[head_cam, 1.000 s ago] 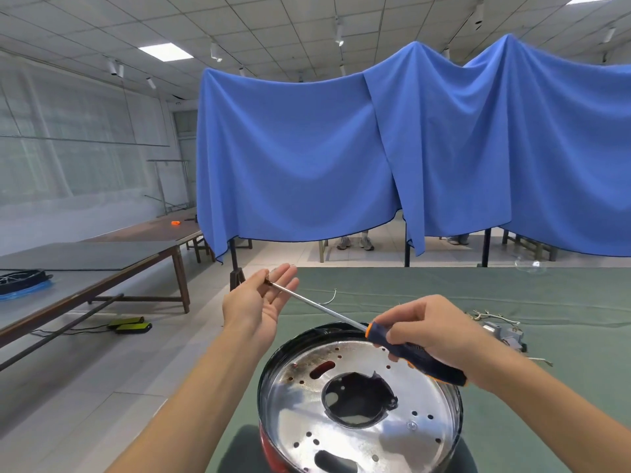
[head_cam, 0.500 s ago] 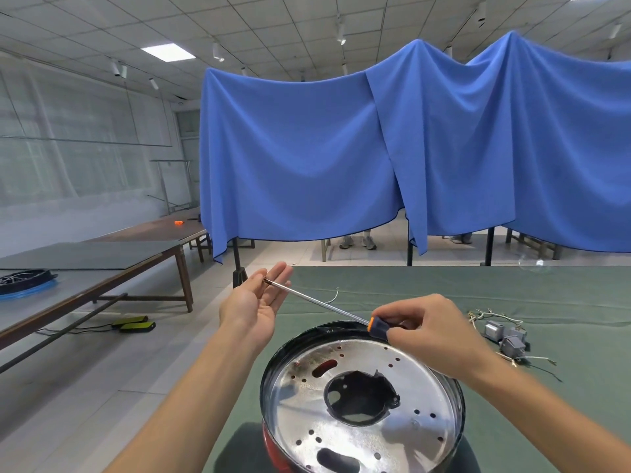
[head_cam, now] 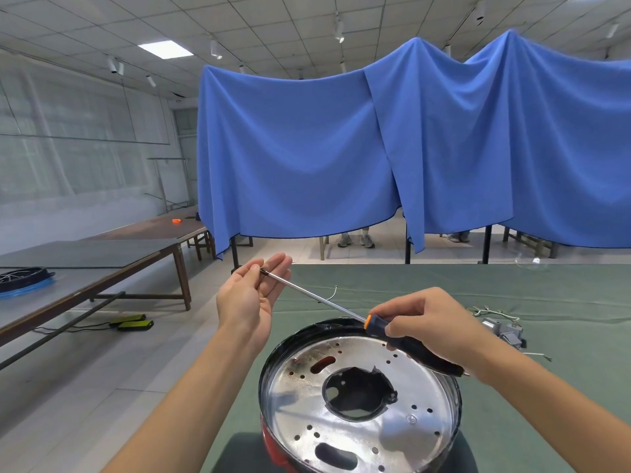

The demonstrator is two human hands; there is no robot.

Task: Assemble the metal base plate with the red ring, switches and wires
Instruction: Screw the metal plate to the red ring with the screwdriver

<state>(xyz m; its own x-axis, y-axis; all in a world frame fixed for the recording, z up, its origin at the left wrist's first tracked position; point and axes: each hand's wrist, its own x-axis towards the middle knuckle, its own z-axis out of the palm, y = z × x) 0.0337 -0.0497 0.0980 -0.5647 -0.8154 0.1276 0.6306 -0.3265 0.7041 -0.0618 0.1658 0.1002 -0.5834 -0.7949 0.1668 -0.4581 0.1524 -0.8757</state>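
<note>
While right hand [head_cam: 433,322] grips screwdriver [head_cam: 375,320] handle, tip rests in flat-fingered left hand [head_cam: 251,295] above base plate [head_cam: 358,407].

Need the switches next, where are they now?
The switches lie with their wires on the green table, far right in the head view, beyond the right hand.

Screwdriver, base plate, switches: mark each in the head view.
Screwdriver [head_cam: 316,298]: head view, middle of the bare steel shaft.
Base plate [head_cam: 300,401]: head view, shiny face left of the centre hole.
Switches [head_cam: 505,332]: head view, grey bodies on the green cloth, at right.
</note>
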